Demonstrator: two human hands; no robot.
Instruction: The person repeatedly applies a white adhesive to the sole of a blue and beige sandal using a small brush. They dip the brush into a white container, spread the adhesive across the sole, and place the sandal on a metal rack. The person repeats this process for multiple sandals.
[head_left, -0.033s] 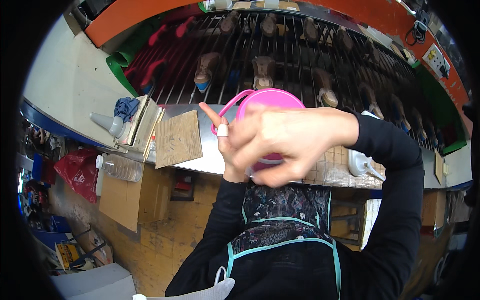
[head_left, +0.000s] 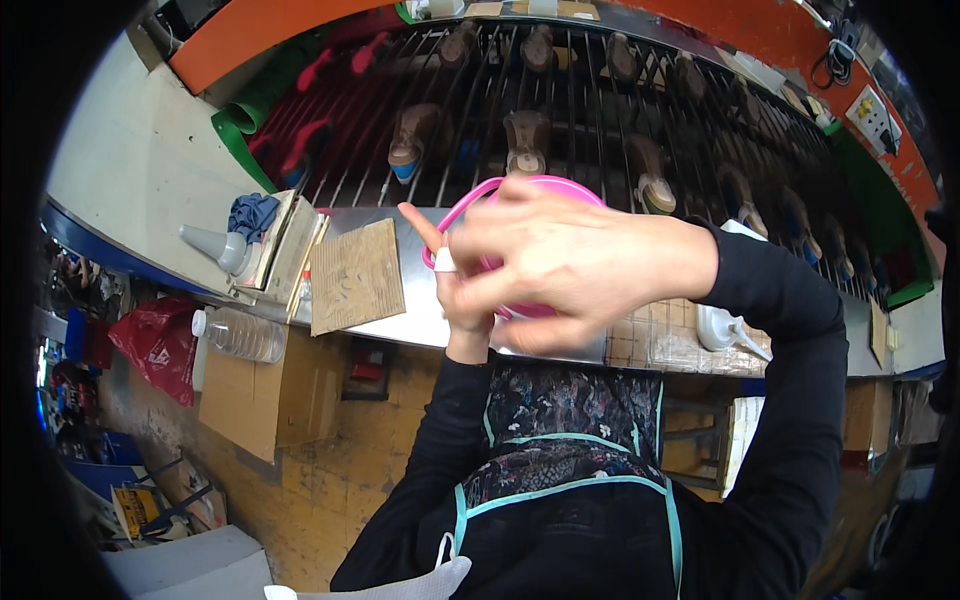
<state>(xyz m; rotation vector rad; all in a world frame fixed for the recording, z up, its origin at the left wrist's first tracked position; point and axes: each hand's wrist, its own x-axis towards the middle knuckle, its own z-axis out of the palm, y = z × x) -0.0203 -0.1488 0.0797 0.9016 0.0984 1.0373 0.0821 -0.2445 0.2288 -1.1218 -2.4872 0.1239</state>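
Observation:
My left hand (head_left: 460, 300) is raised over the front of the work surface. One of its fingers stretches out up and to the left, and a white wrap (head_left: 446, 260) circles a finger beside it; the others are hidden. Across it reaches my right hand (head_left: 590, 255), back upward, covering part of the left. Its fingers are smeared by motion, so whether it holds anything is unclear. Behind both hands stands a pink round container (head_left: 565, 187) with a looped pink handle (head_left: 462, 208), mostly covered by them.
Shoe lasts with soles (head_left: 527, 140) lie on a rack of metal bars (head_left: 480, 110) beyond. Corrugated cardboard (head_left: 358, 275) sits left, near a grey cone-shaped nozzle (head_left: 215, 245). A white squeeze bottle (head_left: 720, 328) lies right. Below left, a clear bottle (head_left: 245, 337) rests on a carton (head_left: 250, 395).
My right hand has shifted slightly up and left, with its blurred fingers higher over the pink container. My left hand has stayed nearly in place.

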